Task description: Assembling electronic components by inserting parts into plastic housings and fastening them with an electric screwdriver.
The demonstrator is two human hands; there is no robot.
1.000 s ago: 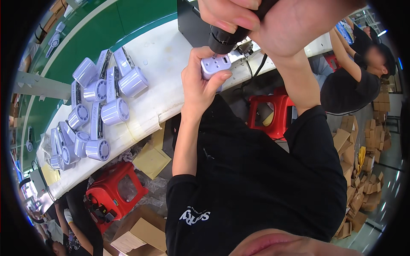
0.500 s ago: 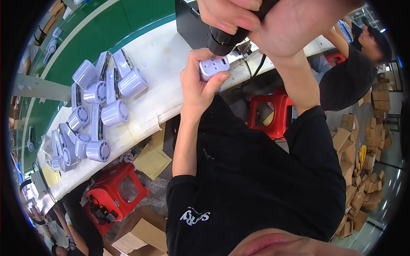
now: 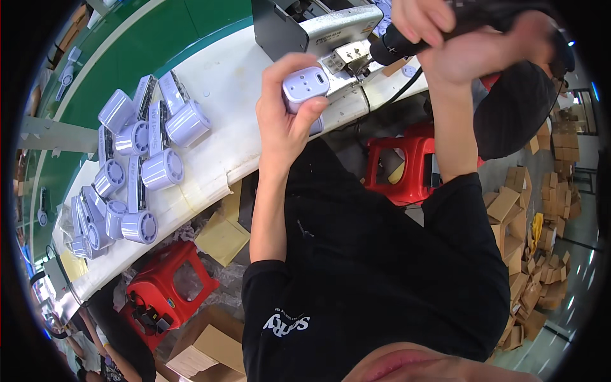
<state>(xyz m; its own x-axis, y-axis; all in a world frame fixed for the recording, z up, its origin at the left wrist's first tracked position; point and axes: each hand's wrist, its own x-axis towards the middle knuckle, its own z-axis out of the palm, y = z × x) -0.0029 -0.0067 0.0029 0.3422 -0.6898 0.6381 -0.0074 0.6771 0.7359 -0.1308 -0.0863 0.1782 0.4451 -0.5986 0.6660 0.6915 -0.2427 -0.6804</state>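
My left hand (image 3: 280, 121) is wrapped round a lavender plastic fan body (image 3: 305, 88), its flat end with small holes and a port turned up. In my right hand (image 3: 468, 57), partly smeared by motion, is a black electric screwdriver (image 3: 398, 43). It is tilted, with its nose by the metal outlet of a screw feeder (image 3: 350, 56) on the bench. The driver's bit cannot be made out. To the left, several lavender handheld fans (image 3: 162, 169) lie grouped on the white bench (image 3: 223, 114).
A dark panel (image 3: 278, 32) stands beside the feeder, and a black cable (image 3: 404, 89) runs off the bench edge. Red stools (image 3: 407, 149) (image 3: 172, 286) stand below. Cardboard boxes (image 3: 213, 347) lie on the floor. A co-worker's black sleeve (image 3: 515, 114) is at the right.
My right hand has lifted the electric screwdriver off the fan body and swung it right to the screw feeder. My left hand still holds the fan body, now slightly further left in view.
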